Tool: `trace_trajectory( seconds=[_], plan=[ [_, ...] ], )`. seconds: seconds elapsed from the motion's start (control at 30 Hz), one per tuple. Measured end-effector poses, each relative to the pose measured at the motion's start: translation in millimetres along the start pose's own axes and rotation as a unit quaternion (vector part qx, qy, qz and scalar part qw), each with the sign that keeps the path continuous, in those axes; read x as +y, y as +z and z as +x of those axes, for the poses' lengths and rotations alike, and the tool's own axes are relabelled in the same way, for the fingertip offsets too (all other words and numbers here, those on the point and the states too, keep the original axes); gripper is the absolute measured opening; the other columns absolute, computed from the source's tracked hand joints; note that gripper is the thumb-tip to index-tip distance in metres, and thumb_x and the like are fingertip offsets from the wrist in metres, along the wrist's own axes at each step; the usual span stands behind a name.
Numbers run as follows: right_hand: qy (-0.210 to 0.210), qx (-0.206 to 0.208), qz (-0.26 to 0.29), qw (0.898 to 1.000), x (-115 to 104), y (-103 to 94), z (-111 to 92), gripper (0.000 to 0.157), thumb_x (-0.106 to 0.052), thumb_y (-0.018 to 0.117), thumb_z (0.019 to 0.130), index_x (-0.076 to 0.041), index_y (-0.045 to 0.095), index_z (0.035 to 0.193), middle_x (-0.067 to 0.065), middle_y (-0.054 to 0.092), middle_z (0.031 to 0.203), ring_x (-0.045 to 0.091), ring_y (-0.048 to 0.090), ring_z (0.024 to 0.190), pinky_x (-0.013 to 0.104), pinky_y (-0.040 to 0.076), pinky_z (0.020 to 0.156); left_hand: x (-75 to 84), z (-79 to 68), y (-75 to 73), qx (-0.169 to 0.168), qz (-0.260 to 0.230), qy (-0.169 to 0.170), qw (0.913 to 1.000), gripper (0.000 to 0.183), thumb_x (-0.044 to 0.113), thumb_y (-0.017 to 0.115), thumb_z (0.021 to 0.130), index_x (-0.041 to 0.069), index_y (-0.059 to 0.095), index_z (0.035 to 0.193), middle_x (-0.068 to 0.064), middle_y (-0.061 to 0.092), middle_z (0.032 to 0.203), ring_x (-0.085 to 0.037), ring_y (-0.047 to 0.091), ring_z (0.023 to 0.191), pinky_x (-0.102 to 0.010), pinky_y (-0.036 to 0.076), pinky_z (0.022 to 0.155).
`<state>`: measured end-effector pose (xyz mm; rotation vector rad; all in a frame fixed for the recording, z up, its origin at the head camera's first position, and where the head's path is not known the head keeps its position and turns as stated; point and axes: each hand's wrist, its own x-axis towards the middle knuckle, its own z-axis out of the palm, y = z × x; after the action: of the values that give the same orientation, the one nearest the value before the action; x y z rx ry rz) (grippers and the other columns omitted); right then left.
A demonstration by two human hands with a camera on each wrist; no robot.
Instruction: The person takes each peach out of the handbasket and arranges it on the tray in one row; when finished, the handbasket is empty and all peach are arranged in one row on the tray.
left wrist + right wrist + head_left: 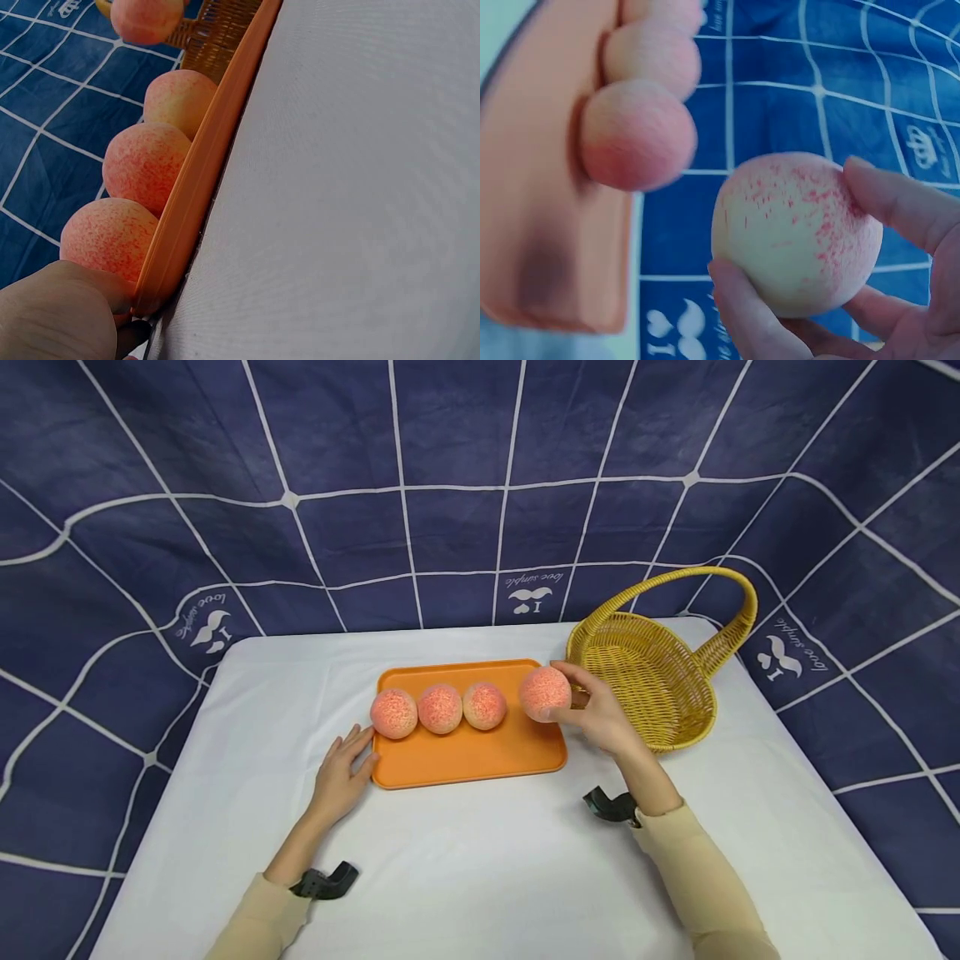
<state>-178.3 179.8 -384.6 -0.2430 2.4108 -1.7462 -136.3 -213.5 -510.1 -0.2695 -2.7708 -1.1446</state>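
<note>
My right hand (600,714) holds a pink peach (545,693) with its thumb and fingers, over the right end of an orange tray (465,764). In the right wrist view the gripped peach (795,232) shows a pale yellow side, with the fingers around it. Three more peaches stand in a row on the tray: the left peach (393,713), the middle peach (440,708) and the right peach (484,706). My left hand (341,781) touches the tray's left edge, fingers fairly straight, beside the left peach. Part of that hand is cut off in the left wrist view.
A yellow woven basket (701,727) with a tall arched handle (738,627) stands right of the tray, close behind my right hand. White cloth (465,877) covers the table. Dark blue cloth with white lines (450,435) hangs behind and at both sides.
</note>
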Motion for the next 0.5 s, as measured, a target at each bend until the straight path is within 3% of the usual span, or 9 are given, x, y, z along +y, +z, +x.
trace_trajectory(
  seconds=[0.2, 0.5],
  plan=[
    [0.020, 0.008, -0.030, 0.999, 15, 18.2, 13, 0.074, -0.002, 0.074, 0.080, -0.006, 0.042, 0.147, 0.018, 0.045, 0.145, 0.035, 0.059, 0.107, 0.024, 0.055, 0.077, -0.7, 0.3, 0.2, 0.003, -0.005, 0.003, 1.0000, 0.050, 0.013, 0.060, 0.096, -0.004, 0.047, 0.141, -0.023, 0.047, 0.146, -0.041, 0.034, 0.143, -0.057, 0.014, 0.122],
    [0.048, 0.025, -0.039, 0.998, 31, 25.9, 27, 0.076, -0.001, 0.073, 0.080, -0.006, 0.040, 0.148, 0.019, 0.045, 0.143, 0.034, 0.059, 0.105, 0.028, 0.056, 0.077, -1.1, 0.1, 0.3, 0.004, -0.005, 0.005, 1.0000, 0.050, 0.013, 0.060, 0.096, -0.004, 0.047, 0.141, -0.022, 0.047, 0.146, -0.041, 0.034, 0.142, -0.057, 0.014, 0.121]
  ],
)
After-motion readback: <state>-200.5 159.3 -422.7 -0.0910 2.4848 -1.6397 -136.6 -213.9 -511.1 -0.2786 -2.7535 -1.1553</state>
